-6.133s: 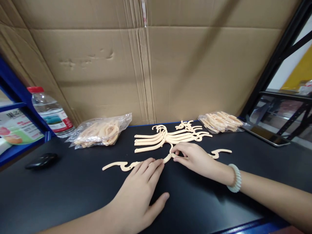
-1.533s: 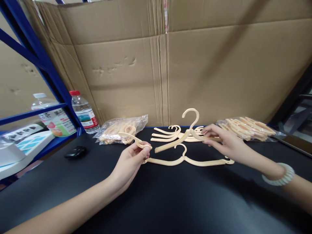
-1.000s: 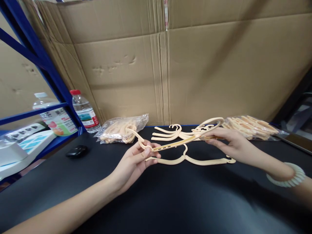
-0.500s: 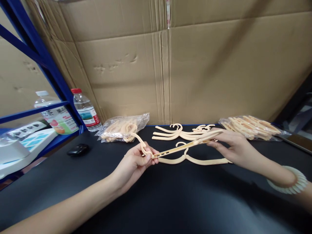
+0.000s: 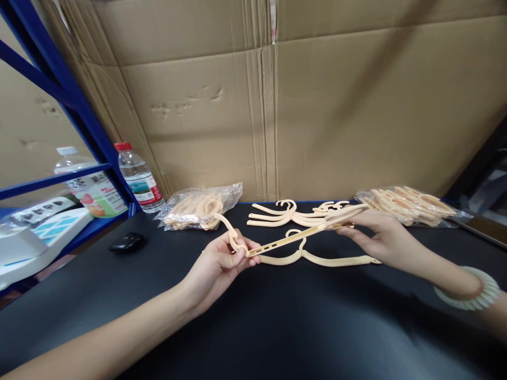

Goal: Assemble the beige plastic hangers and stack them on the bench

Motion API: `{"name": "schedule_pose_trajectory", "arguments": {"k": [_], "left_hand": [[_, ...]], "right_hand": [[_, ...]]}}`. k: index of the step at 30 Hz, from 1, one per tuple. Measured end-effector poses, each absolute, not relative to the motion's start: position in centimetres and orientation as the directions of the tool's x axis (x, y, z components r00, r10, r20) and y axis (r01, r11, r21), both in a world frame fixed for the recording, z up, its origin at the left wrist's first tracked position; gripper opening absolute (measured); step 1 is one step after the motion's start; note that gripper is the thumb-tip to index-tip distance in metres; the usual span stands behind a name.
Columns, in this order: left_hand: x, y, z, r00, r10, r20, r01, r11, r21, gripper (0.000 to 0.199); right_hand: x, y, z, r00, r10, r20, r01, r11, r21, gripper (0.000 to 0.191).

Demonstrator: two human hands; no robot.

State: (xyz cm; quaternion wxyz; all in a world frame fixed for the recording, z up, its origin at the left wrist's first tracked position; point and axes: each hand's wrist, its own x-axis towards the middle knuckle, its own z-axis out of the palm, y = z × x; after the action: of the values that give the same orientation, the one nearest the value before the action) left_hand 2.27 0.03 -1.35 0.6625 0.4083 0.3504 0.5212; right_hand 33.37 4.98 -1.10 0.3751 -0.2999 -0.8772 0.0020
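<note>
Above the black surface (image 5: 277, 322), a cream clothes hanger (image 5: 293, 239) is held aloft, tilted, its left end lower. That end has just been brought to the curved end piece (image 5: 227, 225), so the joining seems under way; whether they have locked, I cannot tell. The left hand (image 5: 216, 266) pinches its fingers around the meeting point, while the right hand (image 5: 390, 235) grasps the hanger's other side. Small slots pierce the narrow, channelled arm.
</note>
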Motion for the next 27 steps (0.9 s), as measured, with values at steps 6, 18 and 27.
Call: {"name": "schedule_pose_trajectory", "arguments": {"k": [6, 18, 27], "left_hand": [[2.3, 0.0, -1.5, 0.19, 0.981, -0.043, -0.378, 0.113, 0.919, 0.019], [2.4, 0.0, -1.9, 0.073, 0.997, 0.018, -0.331, 0.007, 0.944, 0.022], [2.7, 0.2, -2.5, -0.091, 0.995, -0.037, -0.37, 0.001, 0.929, 0.02]], "right_hand": [[33.1, 4.9, -1.2, -0.546, 0.504, 0.669, 0.497, 0.838, -0.225, 0.025], [31.9, 3.3, -1.2, -0.495, 0.525, 0.693, 0.55, 0.806, -0.218, 0.019], [31.2, 2.5, -1.3, -0.447, 0.622, 0.642, 0.621, 0.733, -0.278, 0.018]]}}
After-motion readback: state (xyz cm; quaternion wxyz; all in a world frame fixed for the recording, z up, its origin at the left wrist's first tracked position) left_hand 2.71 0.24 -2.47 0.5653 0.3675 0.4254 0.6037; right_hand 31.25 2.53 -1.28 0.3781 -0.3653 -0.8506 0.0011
